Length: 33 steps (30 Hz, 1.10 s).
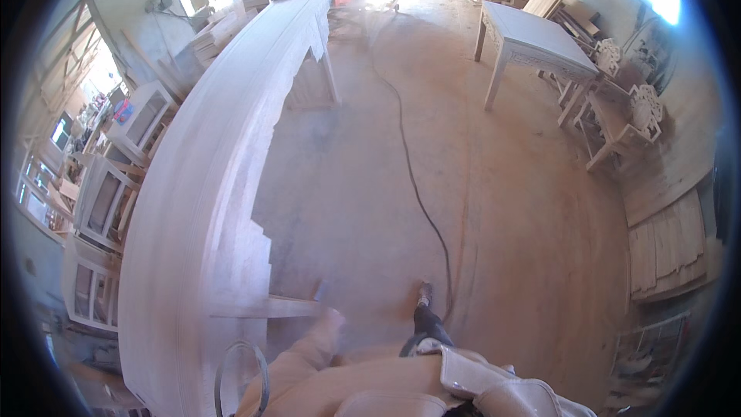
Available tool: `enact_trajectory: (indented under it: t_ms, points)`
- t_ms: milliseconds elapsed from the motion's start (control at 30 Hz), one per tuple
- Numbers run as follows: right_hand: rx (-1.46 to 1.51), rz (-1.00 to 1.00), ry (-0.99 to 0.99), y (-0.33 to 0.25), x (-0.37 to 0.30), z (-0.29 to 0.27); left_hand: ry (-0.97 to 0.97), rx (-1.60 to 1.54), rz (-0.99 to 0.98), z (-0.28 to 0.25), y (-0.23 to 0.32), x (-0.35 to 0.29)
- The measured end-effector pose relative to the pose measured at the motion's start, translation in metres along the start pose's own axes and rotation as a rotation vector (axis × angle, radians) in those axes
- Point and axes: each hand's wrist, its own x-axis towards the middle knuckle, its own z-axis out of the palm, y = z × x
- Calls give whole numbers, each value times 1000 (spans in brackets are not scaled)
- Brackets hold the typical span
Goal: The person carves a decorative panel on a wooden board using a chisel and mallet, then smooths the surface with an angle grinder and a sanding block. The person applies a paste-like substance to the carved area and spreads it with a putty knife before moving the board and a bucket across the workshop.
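Near the lower middle, my left hand (pixel 332 320) reaches out from a tan sleeve (pixel 297 361), beside the end of a pale wooden crosspiece (pixel 270 307) under a long table (pixel 181 162). Its fingers are smeared by motion, so whether they grip anything cannot be made out. Just beyond the hand is a small, blurred bluish-grey thing (pixel 319 290) of unclear kind. The long table is of bare pale wood with a carved, shaped apron. A grey hose-like loop (pixel 265 378) curves beside my left sleeve. My right hand does not show.
A dark cable (pixel 409 162) runs along the dusty floor past my shoe (pixel 424 293). At the far right stands a square carved table (pixel 536 35) near a carved chair (pixel 625 127). Boards (pixel 668 247) lean at the right wall. Several small wooden frames (pixel 104 197) line the left.
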Motion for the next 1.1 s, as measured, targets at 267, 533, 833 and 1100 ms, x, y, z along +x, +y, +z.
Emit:
enact_trajectory:
  t_ms: [267,533,833,1100]
  points:
    - [-282,-536,-4,-334,115,-127,-184,898,160,-43,172,114]
    - [-52,-717,82,-617,170,-205,-73,654,230,-96,295,263]
    - [-380,-313,-153,-785,152,-306,149,125,221,-191,493,509]
    - [-355,-137,-130,-979,183,-368,350,-32,55,-243,686,679]
